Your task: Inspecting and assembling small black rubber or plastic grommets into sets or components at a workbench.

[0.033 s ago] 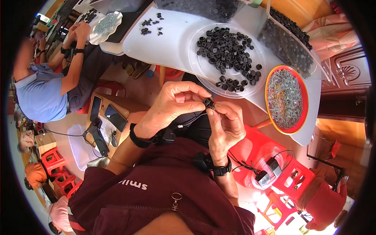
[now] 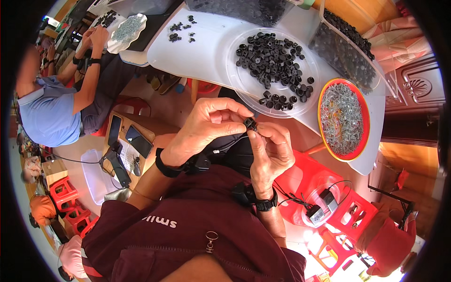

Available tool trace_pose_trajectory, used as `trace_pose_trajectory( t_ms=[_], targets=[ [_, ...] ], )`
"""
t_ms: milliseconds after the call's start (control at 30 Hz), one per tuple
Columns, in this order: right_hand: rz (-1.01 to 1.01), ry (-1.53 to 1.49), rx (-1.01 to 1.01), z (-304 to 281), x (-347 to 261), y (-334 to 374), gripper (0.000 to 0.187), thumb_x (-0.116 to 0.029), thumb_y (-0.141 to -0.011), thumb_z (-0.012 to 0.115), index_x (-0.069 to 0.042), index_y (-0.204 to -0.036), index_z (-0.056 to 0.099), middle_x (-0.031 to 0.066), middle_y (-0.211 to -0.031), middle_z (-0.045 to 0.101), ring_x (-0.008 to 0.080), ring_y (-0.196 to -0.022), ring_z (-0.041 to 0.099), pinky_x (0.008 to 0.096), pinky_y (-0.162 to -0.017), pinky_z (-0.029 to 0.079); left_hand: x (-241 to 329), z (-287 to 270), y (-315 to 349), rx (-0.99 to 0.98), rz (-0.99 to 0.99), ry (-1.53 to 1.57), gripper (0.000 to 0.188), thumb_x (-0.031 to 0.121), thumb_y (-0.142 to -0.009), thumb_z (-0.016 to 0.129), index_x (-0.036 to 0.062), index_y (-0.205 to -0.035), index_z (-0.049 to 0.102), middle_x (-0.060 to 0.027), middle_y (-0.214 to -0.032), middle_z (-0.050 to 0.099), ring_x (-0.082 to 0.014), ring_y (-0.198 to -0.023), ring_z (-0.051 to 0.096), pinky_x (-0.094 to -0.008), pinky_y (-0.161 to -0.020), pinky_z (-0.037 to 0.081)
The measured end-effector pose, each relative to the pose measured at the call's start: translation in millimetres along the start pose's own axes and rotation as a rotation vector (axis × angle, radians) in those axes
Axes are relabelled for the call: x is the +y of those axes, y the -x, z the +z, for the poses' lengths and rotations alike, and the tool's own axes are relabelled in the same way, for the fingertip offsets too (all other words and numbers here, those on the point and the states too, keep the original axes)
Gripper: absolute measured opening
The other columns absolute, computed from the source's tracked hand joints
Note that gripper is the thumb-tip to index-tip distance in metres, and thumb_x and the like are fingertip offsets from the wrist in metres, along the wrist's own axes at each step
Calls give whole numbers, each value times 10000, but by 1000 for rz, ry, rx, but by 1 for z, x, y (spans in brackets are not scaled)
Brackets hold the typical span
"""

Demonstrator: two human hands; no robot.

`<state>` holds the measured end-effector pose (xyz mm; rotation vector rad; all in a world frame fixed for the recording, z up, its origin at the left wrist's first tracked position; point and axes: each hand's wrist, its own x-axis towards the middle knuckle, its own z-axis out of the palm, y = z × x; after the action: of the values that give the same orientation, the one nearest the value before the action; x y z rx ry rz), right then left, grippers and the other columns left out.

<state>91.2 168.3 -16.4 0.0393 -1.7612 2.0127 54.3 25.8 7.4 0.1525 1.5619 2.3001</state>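
In front of my chest, both hands meet at a small black plastic part (image 2: 250,124). The thumb and forefinger of my left hand (image 2: 206,123) pinch it from the left. From the right, the fingertips of my right hand (image 2: 270,152) close on its lower right side. Whether a smaller piece sits between those right fingertips is hidden. Beyond my hands, many loose black plastic parts (image 2: 270,61) lie heaped in a round clear tray (image 2: 230,70). At the right, a red bowl with a yellow rim (image 2: 321,123) holds many small silvery metal pieces (image 2: 342,120).
The white table (image 2: 188,56) bears a few small black parts (image 2: 174,37) at far left. Clear bins (image 2: 324,44) of black parts stand at the back. A co-worker in a blue shirt (image 2: 51,113) sits left. Red stools (image 2: 352,221) and cabled devices (image 2: 315,214) are at lower right.
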Motion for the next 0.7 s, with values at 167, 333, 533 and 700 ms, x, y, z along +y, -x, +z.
trace_pose_trajectory(
  t_ms=[167, 333, 533, 700],
  targets=[
    [43, -38, 27, 1, -1, 1, 172, 94, -666, 690, 12, -811, 650, 85, -870, 621, 150, -784, 578, 249, -700, 457, 0, 0, 0, -5, 18, -7, 243, -95, -727, 625, -44, -964, 609, -90, -916, 616, -136, -844, 603, -248, -770, 491],
    [-128, 229, -53, 0, -7, -1, 175, 95, -663, 695, 15, -812, 652, 105, -861, 643, 161, -750, 602, 250, -684, 475, 3, 0, 1, -8, 5, -21, 238, -92, -735, 617, -49, -969, 623, -86, -924, 607, -132, -842, 593, -243, -771, 482],
    [-266, 313, -73, 0, -4, -2, 184, 94, -663, 704, 9, -818, 653, 123, -863, 648, 179, -734, 633, 261, -638, 506, 3, -1, 2, -15, 59, -83, 236, -84, -750, 613, -41, -981, 637, -81, -919, 595, -117, -843, 574, -224, -755, 467],
    [-298, 371, -82, -1, -6, -3, 208, 92, -652, 716, 0, -828, 653, 115, -857, 647, 182, -720, 631, 259, -632, 511, 6, -1, 0, -65, 97, -136, 234, -76, -769, 607, -39, -998, 636, -67, -894, 579, -103, -840, 562, -210, -736, 458]
  ],
)
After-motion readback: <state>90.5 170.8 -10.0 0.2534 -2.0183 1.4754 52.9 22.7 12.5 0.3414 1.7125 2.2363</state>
